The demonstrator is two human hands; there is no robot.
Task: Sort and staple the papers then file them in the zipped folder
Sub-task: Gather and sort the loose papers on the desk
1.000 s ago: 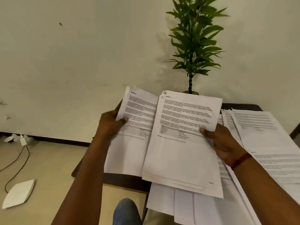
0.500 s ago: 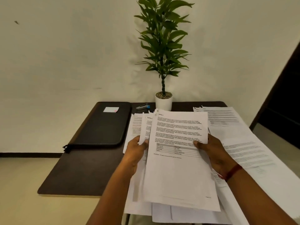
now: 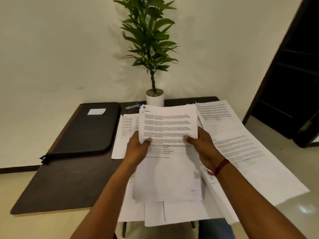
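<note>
sorting stage, stack in both hands, nothing filed yet

the left hand [image 3: 138, 149] pinches the left edge of the paper stack [image 3: 169, 175], thumb on the top page. the right hand [image 3: 202, 147] pinches the right edge the same way. the stack is held between the two hands, tilted up over the near middle of the table [image 3: 60, 183], its edges roughly squared.

looks early to mid task. more loose sheets [image 3: 245, 149] are spread across the right side and under the stack, a few just left of it, so sorting seems unfinished. the stapler [image 3: 132, 106] lies untouched at the far edge, beside the potted plant [image 3: 154, 100]. there is a dark mark on the stack's far-left corner, too blurred to call a staple. the zipped folder [image 3: 86, 130] lies flat and closed on the far left, well apart from both hands. stapling and filing are likely left to do.
</note>
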